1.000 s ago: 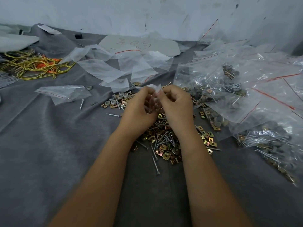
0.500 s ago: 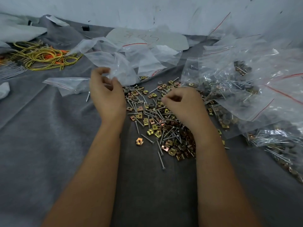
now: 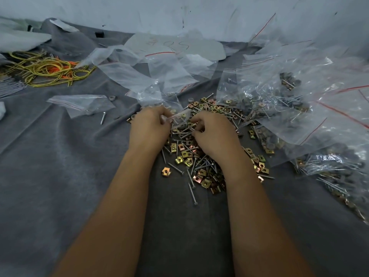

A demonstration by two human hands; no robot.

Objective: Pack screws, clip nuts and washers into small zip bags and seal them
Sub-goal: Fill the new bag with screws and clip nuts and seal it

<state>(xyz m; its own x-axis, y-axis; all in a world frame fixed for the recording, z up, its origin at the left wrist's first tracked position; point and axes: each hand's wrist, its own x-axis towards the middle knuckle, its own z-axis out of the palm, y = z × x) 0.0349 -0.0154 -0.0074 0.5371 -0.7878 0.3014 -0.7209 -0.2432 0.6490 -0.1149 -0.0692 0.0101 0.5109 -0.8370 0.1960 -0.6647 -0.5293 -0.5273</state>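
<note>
A loose pile of gold clip nuts, silver screws [image 3: 192, 189] and grey washers [image 3: 191, 158] lies on the grey cloth. My left hand [image 3: 148, 127] pinches the mouth of a small clear zip bag [image 3: 178, 116] just above the pile's far side. My right hand [image 3: 214, 134] is next to it, fingers curled, pinching a screw [image 3: 196, 124] at the bag's opening. What the bag holds is hard to make out.
Empty zip bags [image 3: 159, 76] lie behind the pile, and one more empty bag [image 3: 83, 102] at the left beside a stray screw [image 3: 102, 117]. Filled bags [image 3: 299, 108] heap up at the right. Yellow and orange cords [image 3: 48, 69] lie far left.
My left hand, which had reached left and up to the empty bags, has come back to the centre with a small bag. My right hand stayed over the pile and closed in on the bag.
</note>
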